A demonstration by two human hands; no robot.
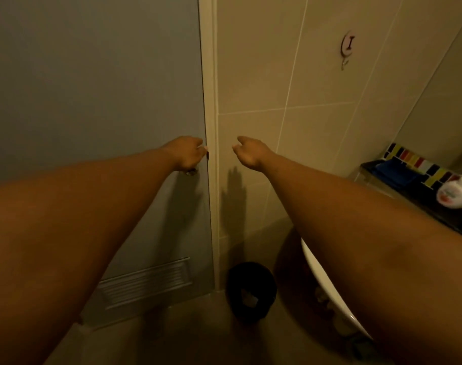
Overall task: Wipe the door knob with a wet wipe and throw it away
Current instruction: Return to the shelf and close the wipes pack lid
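Observation:
My left hand (186, 154) is closed around the door knob (192, 172) at the right edge of the grey door (93, 88); only a sliver of the knob shows under my fingers. No wet wipe can be seen in that hand. My right hand (249, 152) hovers in front of the tiled wall, just right of the door frame, fingers loosely curled and holding nothing. A black waste bin (233, 281) stands on the floor below, in the corner by the door frame, with a pale crumpled piece (249, 297) inside it.
A white sink rim (327, 285) curves along under my right forearm. A dark counter with coloured tiles (419, 164) and a white bottle (459, 192) is at the right. A hook (347, 47) hangs on the wall. The door has a vent (145, 283) low down.

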